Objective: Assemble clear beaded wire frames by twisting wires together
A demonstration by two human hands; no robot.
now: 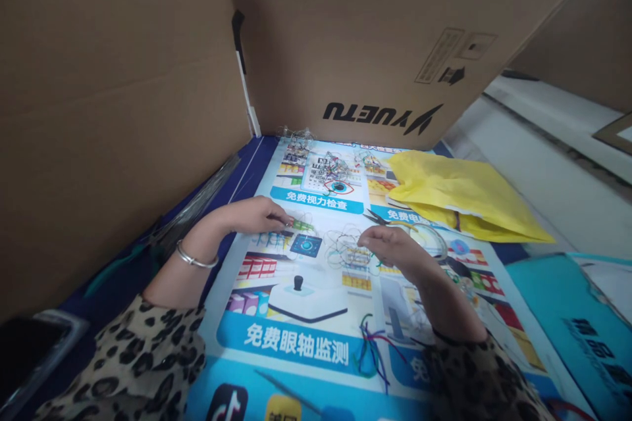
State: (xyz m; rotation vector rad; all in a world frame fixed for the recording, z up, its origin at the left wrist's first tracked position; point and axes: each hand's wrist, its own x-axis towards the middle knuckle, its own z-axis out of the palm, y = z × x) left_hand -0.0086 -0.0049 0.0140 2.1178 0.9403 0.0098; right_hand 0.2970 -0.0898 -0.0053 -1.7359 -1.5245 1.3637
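Over the printed poster sheet (pixel 309 302), my left hand (pixel 259 215) is pinched closed at the left. Something thin seems to run from its fingertips, too fine to name. My right hand (pixel 390 247) is also closed, thumb against fingers, at the right edge of a loose tangle of thin wire loops (pixel 340 248). What its fingers hold, if anything, cannot be made out. Just beyond the right hand lie pliers (pixel 376 217) with yellow handles. Nearer me is a bundle of coloured cords (pixel 371 345) in green, blue, purple and red.
More wire tangles (pixel 330 168) lie at the back. Cardboard walls (pixel 345 46) stand behind and at left. To the right are a yellow bag (pixel 459 191) and a turquoise folder-like item (pixel 563 322). A dark phone-like object (pixel 32 348) sits at lower left, near clear plastic (pixel 197 204).
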